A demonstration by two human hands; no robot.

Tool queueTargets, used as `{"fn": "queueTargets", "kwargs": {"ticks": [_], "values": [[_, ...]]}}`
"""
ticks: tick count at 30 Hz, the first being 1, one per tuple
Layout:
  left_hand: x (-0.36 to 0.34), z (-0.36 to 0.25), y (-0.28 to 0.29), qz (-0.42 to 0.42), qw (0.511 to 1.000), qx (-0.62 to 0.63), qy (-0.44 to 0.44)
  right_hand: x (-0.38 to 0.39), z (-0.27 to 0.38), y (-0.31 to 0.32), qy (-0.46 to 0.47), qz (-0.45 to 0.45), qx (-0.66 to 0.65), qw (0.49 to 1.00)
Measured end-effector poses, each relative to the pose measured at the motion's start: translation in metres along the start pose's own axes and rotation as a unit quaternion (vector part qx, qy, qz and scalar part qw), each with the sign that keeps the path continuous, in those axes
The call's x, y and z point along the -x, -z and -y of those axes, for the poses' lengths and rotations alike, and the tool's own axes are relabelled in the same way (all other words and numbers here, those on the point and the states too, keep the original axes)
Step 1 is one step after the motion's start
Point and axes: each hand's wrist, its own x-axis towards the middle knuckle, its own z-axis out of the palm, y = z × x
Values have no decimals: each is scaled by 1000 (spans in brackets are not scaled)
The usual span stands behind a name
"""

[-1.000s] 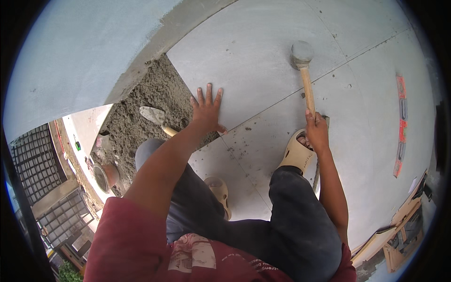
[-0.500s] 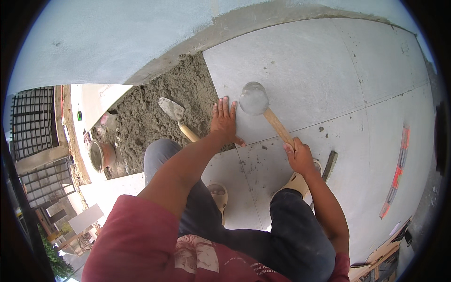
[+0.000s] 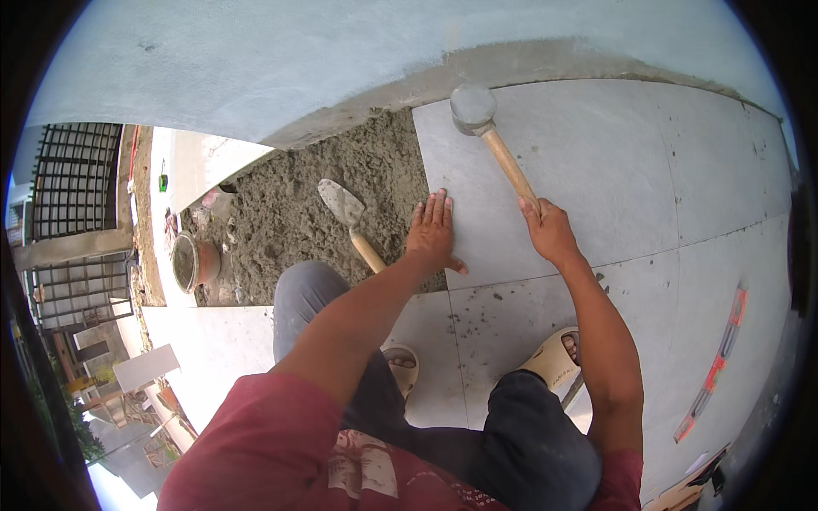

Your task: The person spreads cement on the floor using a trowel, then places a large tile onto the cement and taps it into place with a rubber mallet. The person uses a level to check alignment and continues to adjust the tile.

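My right hand [image 3: 552, 232] grips the wooden handle of a rubber mallet [image 3: 474, 109]. Its grey head is over the far left part of a large grey floor tile [image 3: 579, 170], close to the wall; whether it touches the tile I cannot tell. My left hand [image 3: 433, 232] lies on the tile's left edge, fingers stretched out and thumb apart. Left of that hand, a trowel [image 3: 342, 203] with a wooden handle rests on the rough wet mortar [image 3: 290, 204]. My left forearm passes close to the handle's lower end.
A pale blue wall [image 3: 256, 68] runs along the far side. At the left of the mortar a mortar-stained bucket [image 3: 194, 262] lies tipped. An orange-and-grey spirit level [image 3: 714, 366] rests on the tiles at right. Several mortar crumbs [image 3: 503, 332] dot the tiles near my sandals.
The mallet and my right hand have moved farther away, toward the wall. My left hand keeps its place on the tile's edge, while the whole view has shifted.
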Motion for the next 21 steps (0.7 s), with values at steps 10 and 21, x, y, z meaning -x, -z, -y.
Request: {"fn": "queueTargets", "kwargs": {"ticks": [10, 21], "values": [[-6, -7, -3, 1, 1000, -5, 10, -2, -14, 10, -81, 28, -26, 996], [1, -3, 2, 29, 996, -82, -18, 136, -83, 13, -75, 76, 23, 994]]}}
